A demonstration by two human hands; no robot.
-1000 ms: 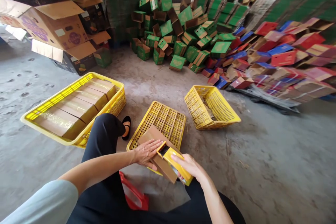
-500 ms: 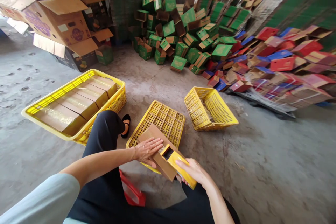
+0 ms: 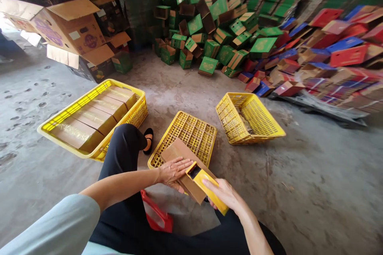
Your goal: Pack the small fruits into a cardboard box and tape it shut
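My left hand (image 3: 175, 172) lies flat on a brown cardboard box (image 3: 182, 149), fingers stretched over its top and the thumb down toward the near side. In my right hand (image 3: 223, 193) is a yellow tape dispenser (image 3: 206, 187), its dark-windowed front end touching or just above the box top beside my left fingertips. The box rests on an upturned yellow plastic crate (image 3: 197, 127) between my knees. Whether tape runs out under the dispenser's front end is hidden.
At left, a yellow crate (image 3: 121, 148) holds several taped brown boxes (image 3: 97, 111). Another yellow basket (image 3: 263, 121) stands to the right. A red plastic object (image 3: 157, 215) is below my left arm. Green boxes (image 3: 208, 65) and red and blue boxes (image 3: 348, 55) are heaped behind.
The view has shifted, so the whole scene sits further right. The dispenser's front end is slightly closer to my left fingertips. Both hands otherwise keep nearly the same place on box and dispenser.
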